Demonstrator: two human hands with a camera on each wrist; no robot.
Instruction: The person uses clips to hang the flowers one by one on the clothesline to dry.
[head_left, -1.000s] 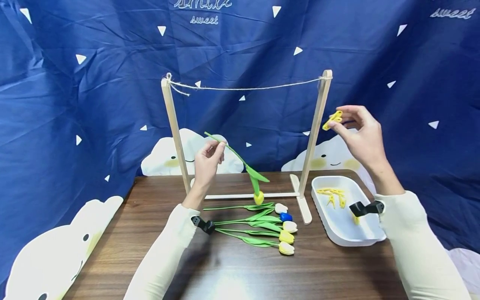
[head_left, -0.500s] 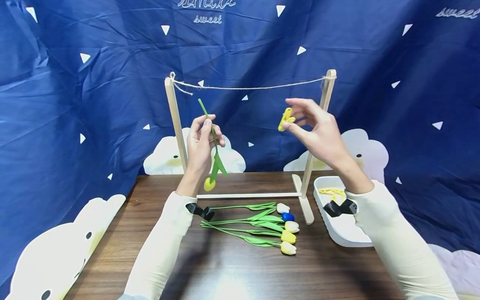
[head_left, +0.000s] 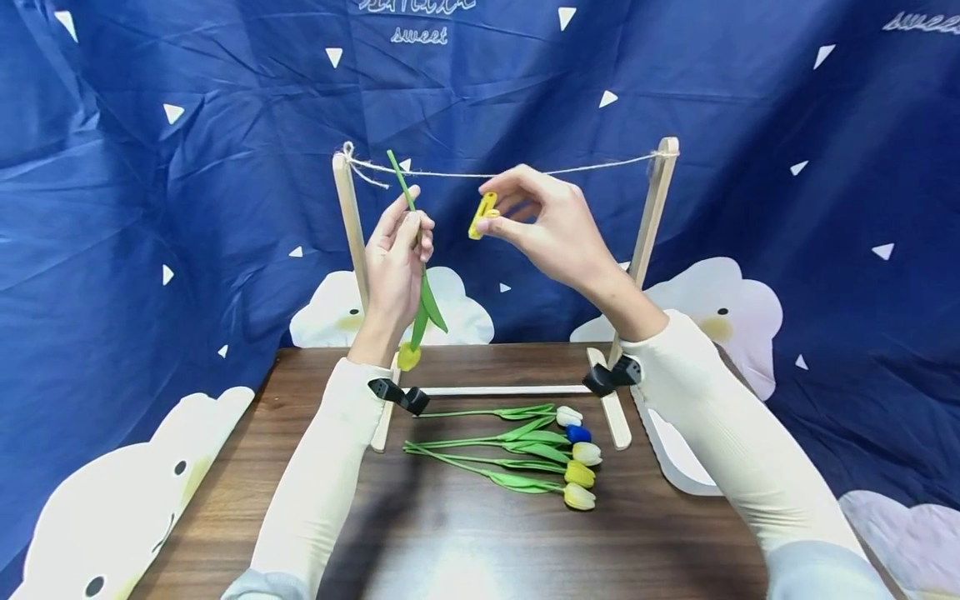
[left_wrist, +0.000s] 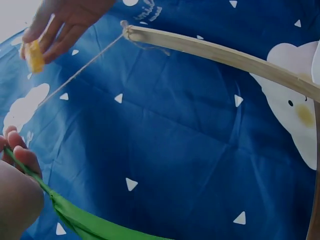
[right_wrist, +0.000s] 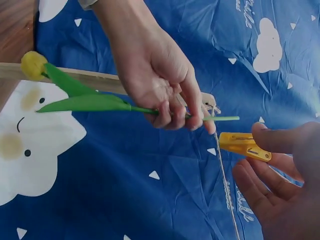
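Observation:
My left hand point(head_left: 399, 258) pinches the green stem of a yellow artificial tulip point(head_left: 409, 357), which hangs bloom down. In the head view the stem's tip reaches up across the string point(head_left: 450, 175) near its left end. To the right of it, my right hand point(head_left: 551, 221) pinches a yellow clothespin point(head_left: 483, 217) between thumb and fingers, just below the string. The right wrist view has the clothespin point(right_wrist: 245, 145) close beside the string, a short way from the tulip's stem point(right_wrist: 222, 118). Whether the stem touches the string I cannot tell.
Wooden posts point(head_left: 651, 217) hold up the string. Several tulips point(head_left: 525, 450) with white, blue and yellow blooms lie on the brown table point(head_left: 480, 533). A white tray point(head_left: 686, 479) stands at the right, partly behind my right sleeve.
The left hand has lifted the tulip up to the string, and the stem has swung to nearly upright. My right hand has carried the clothespin leftward from above the tray to the string.

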